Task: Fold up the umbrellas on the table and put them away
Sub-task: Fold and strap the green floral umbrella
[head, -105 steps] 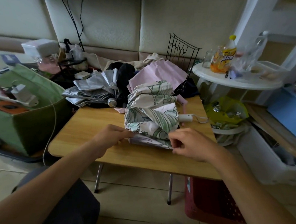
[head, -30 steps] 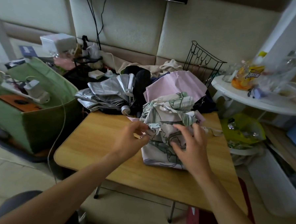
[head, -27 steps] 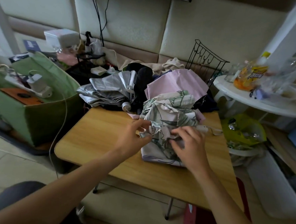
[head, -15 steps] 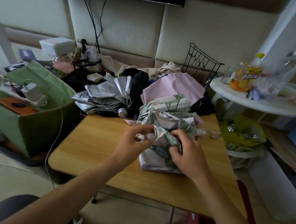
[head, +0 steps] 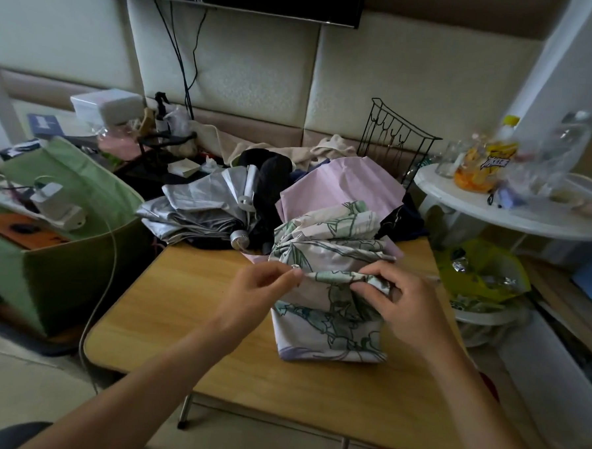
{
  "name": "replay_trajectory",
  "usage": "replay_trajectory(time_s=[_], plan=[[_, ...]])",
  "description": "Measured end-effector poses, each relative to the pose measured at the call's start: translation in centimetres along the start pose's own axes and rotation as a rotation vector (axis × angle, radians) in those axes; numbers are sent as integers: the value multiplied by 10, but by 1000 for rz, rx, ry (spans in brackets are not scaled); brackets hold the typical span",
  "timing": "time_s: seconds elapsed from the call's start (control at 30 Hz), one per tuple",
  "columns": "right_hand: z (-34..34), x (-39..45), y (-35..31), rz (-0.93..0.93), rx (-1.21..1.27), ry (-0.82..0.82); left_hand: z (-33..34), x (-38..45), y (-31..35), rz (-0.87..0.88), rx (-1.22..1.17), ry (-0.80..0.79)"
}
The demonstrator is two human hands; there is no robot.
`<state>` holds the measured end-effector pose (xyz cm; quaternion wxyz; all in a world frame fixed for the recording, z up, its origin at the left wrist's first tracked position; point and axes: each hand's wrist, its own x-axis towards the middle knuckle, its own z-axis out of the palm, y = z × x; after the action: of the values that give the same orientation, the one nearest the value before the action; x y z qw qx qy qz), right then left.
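Floral-printed fabric umbrella (head: pixel 328 294) lies bundled on the wooden tabletop (head: pixel 187 308). Your left hand (head: pixel 256 294) pinches its strap (head: pixel 333 277); your right hand (head: pixel 400 305) grips the other end. Pull it snug around the folds, then fasten.

Head cam, fwd-down, close over table (head: pixel 193 322)
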<state>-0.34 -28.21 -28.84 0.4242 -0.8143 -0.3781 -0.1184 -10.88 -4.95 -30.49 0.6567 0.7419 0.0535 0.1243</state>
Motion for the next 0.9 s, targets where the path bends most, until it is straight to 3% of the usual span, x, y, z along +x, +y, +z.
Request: replay_trajectory(time_s=[0.2,0.33,0.5,0.67,0.73,0.9], plan=[[-4,1,6,158,368,55,-3,8,-8,-215,-317,83],[-5,-2,6,153,456,11,-1,6,-3,-111,-226,49],[-12,-2,8,195,575,65,-3,5,-5,-109,-265,156],[-10,-6,6,204,670,22,-2,3,-5,-90,-272,100],[-7,-7,4,181,617,-20,0,2,-6,-78,-272,106],[-6,-7,-1,207,523,50,1,1,-2,24,-159,50]])
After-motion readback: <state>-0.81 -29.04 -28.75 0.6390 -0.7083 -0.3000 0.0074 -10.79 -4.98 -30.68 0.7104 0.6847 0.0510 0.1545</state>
